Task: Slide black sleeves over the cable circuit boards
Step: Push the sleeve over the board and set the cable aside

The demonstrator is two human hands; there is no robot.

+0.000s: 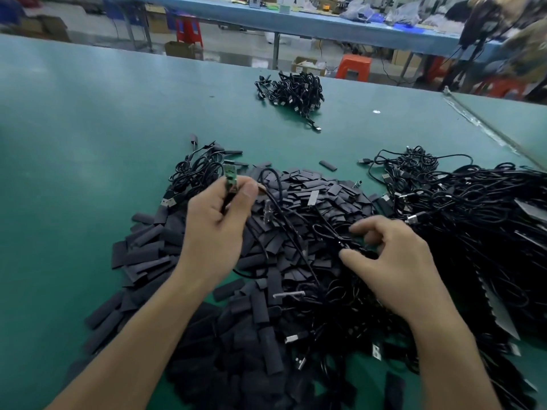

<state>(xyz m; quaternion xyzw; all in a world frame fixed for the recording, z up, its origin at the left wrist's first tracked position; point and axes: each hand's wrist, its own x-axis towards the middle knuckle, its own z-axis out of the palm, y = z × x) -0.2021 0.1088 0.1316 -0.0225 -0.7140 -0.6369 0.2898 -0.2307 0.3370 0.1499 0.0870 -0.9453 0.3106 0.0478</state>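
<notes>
Green circuit board (230, 176) pinched in left hand (217, 226)
It rises above the fingertips; right hand (396, 261) curls among black sleeves (299, 184), grip unclear.

There is one camera, worn on the person's head, and it looks forward and down across the green tabletop (74, 128). It sits close: both forearms run in from the bottom edge, and the left hand (216, 229) and the right hand (396, 261) show large near the middle. The wide lens bows the tabletop's far edge and takes in, blurred at the top, a blue bench (325, 22) and an orange stool (353, 66) further off in the room.
</notes>
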